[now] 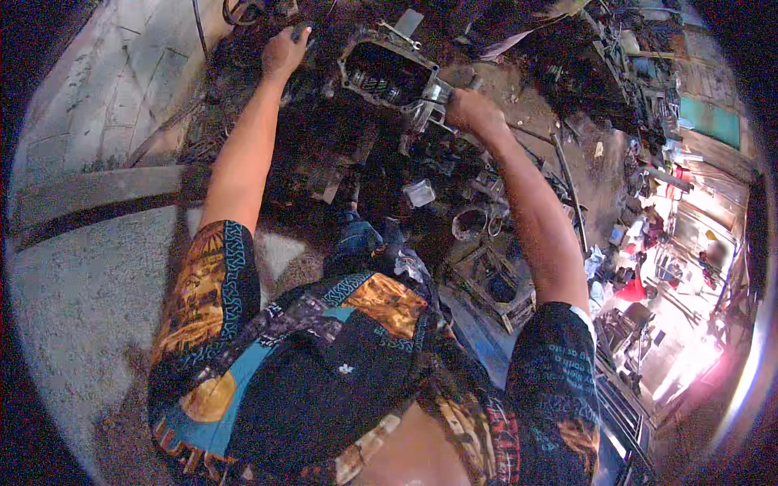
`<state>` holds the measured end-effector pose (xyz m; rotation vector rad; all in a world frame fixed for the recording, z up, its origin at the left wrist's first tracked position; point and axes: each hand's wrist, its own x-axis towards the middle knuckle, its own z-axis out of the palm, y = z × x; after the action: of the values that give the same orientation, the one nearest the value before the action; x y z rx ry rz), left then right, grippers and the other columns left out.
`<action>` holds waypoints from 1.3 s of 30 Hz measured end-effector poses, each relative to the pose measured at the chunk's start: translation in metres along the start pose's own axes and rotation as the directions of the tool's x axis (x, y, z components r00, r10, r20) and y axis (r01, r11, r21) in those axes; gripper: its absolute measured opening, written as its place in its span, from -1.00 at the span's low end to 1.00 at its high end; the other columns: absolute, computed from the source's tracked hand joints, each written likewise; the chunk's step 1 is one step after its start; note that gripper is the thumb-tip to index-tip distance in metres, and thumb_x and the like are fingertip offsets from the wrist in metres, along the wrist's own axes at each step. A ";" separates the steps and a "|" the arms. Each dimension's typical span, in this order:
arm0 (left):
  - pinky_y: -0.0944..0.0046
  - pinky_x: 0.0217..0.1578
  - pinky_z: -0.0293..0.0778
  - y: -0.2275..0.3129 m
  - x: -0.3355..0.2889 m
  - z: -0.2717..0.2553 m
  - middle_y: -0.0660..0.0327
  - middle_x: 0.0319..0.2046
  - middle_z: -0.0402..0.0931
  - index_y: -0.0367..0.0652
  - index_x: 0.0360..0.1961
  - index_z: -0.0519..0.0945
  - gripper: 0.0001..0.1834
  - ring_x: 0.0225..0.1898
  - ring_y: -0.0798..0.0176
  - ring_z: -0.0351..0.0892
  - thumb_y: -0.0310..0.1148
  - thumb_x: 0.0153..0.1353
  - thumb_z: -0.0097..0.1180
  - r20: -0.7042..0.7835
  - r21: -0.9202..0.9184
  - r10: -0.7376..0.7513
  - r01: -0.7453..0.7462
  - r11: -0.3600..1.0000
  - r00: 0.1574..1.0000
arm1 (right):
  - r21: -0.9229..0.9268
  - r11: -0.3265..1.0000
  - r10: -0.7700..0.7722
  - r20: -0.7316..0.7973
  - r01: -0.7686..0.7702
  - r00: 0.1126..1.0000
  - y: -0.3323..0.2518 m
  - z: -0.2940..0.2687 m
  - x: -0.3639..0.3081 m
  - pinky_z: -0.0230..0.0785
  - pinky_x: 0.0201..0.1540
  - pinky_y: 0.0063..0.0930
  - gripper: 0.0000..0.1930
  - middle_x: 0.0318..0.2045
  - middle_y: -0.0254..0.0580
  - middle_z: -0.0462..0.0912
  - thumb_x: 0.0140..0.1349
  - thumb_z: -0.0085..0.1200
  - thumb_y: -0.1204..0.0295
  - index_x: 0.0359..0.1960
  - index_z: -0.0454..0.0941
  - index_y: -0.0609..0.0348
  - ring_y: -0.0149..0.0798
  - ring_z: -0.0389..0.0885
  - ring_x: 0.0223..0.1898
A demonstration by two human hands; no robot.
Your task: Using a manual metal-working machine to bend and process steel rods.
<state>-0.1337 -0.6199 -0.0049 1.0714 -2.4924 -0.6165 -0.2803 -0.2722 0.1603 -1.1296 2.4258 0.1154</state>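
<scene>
Nearest the lens, a patterned shirt [324, 356] in black, orange and blue, both bare forearms reaching away from it. Ahead, an open metal gearbox case [387, 71] on the oily, cluttered ground, cover off, gear teeth showing inside its dark hollow. Right hand [470, 109] closed around the bright metal fitting [431, 101] at the case's right corner. Left hand [284, 50] curled over a dark part [301, 31] just left of the case; exactly what it grips, impossible to tell. By the look of things, well into the stripping: case opened, innards still in place, loose parts already spread about. Near the right forearm, a small pale box [419, 193], a metal ring [468, 220] and a long thin rod [567, 186]. Crowded on the right and at the feet, little spare room there. On the left, a concrete slab [89, 283] and pale paving [121, 81], more open. Far right, a bright doorway [689, 340] with shelves of clutter beside it.
</scene>
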 end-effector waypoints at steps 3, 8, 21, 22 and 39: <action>-0.08 -0.23 0.44 0.002 -0.006 0.003 -0.13 -0.30 0.55 -0.21 -0.19 0.56 -0.44 -0.24 -0.19 0.53 0.13 0.14 -0.04 -0.152 0.021 0.037 -0.034 0.999 0.988 | -0.044 0.998 0.047 0.127 -0.042 0.991 0.004 -0.004 0.005 0.43 -0.11 -0.08 -0.66 -0.29 0.19 0.58 -0.02 0.01 0.26 -0.25 0.54 0.22 0.14 0.57 -0.19; -0.04 -0.30 0.46 0.002 -0.011 0.001 -0.07 -0.39 0.58 -0.17 -0.25 0.57 -0.54 -0.31 -0.16 0.56 0.05 0.18 -0.04 -0.193 -0.142 0.091 -0.119 0.983 0.977 | -0.071 0.997 -0.004 0.057 0.008 0.998 0.013 0.004 0.010 0.43 -0.11 -0.08 -0.67 -0.29 0.20 0.58 0.01 -0.02 0.25 -0.28 0.56 0.24 0.15 0.57 -0.19; -0.03 0.16 0.15 0.036 -0.021 -0.029 -0.02 0.27 0.07 0.01 0.29 0.13 -0.31 0.24 -0.11 0.13 0.03 0.19 -0.07 -0.209 0.147 0.381 -0.356 0.923 0.901 | 0.278 0.953 0.157 -0.095 -0.125 0.983 0.025 0.046 -0.070 0.42 -0.10 -0.14 -0.67 -0.29 0.18 0.59 0.09 -0.02 0.26 -0.22 0.56 0.26 0.11 0.58 -0.21; -0.09 0.19 0.07 0.038 -0.024 -0.032 0.01 0.29 0.05 -0.03 0.28 0.14 -0.32 0.27 -0.09 0.09 0.03 0.20 -0.09 -0.245 0.239 0.420 -0.365 0.900 0.874 | 0.432 0.901 0.131 -0.219 -0.024 0.967 0.037 0.060 -0.084 0.42 -0.10 -0.15 -0.66 -0.31 0.18 0.60 0.13 -0.02 0.25 -0.21 0.55 0.28 0.12 0.58 -0.21; -0.08 0.24 -0.03 0.093 -0.197 -0.027 -0.11 0.27 0.00 -0.29 0.25 0.11 -0.37 0.31 -0.11 -0.04 -0.20 0.24 -0.05 -0.074 -0.063 0.528 -0.532 0.844 0.846 | 0.941 0.211 0.788 -0.003 -0.266 0.615 0.146 0.288 -0.407 0.18 -0.60 -0.58 -0.78 -0.67 -0.38 0.51 0.14 0.01 0.33 -0.42 0.63 0.22 -0.50 0.37 -0.67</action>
<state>-0.0478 -0.4225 0.0361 0.3209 -2.5242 -0.4997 -0.0554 0.1859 0.0659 0.3508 2.5256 -1.2859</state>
